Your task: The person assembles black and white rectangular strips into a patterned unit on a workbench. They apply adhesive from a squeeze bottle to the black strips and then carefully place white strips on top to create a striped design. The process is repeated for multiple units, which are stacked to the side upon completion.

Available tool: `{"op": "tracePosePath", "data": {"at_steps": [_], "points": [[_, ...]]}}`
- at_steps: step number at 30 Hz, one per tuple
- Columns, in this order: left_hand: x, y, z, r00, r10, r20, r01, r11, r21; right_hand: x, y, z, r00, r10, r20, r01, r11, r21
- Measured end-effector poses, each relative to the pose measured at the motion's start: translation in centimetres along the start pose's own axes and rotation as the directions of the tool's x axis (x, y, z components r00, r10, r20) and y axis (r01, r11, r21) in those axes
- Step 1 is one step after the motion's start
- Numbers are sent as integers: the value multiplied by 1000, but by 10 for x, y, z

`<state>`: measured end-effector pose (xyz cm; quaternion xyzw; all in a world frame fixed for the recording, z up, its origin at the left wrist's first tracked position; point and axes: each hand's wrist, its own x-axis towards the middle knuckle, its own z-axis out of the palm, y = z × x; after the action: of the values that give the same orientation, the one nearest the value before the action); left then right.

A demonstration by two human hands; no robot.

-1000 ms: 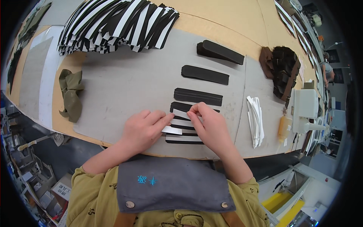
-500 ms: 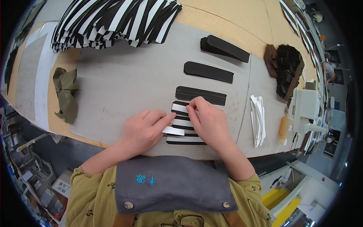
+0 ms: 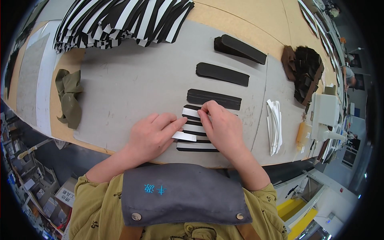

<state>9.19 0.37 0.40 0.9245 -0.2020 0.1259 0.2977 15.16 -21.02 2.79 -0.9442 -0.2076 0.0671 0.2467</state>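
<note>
Near the table's front edge lie several black strips [image 3: 200, 149] with white strips along them, stacked one above another in the picture. My right hand [image 3: 223, 129] is closed, thumb and forefinger together at the white strip [image 3: 191, 113] on the topmost of these pieces. My left hand [image 3: 153, 134] has its forefinger and thumb tips at that piece's left end. A loose white strip [image 3: 185, 137] sticks out from under my left fingers, across the lower pieces. Just beyond lies a plain black strip with lengthwise lines [image 3: 214, 99]. My right hand hides the pieces' right ends.
Farther off are a flat black strip stack [image 3: 222, 74] and a thicker one [image 3: 240, 49]. A big black-and-white strip pile [image 3: 120, 22] lies far left, olive cloth [image 3: 69, 99] at left. At right are white strips [image 3: 274, 128], dark brown pieces [image 3: 306, 74] and an amber bottle [image 3: 302, 134].
Both hands hold nearly the same pose at the topmost black-and-white piece. The things on the table appear shifted very slightly upward in the picture.
</note>
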Motion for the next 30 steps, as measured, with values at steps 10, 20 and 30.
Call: {"op": "tracePosePath", "data": {"at_steps": [10,20,30], "points": [[0,2,-1,996,-52,68,51,999,9,1,-3,-5,999,33,30,-34,999,21],[3,6,-9,977,-102,186,95,995,43,-13,28,-40,955,255,149,-273,955,116],[3,7,-8,980,-91,178,81,995,64,-20,38,-38,955,276,112,-286,954,84]]}}
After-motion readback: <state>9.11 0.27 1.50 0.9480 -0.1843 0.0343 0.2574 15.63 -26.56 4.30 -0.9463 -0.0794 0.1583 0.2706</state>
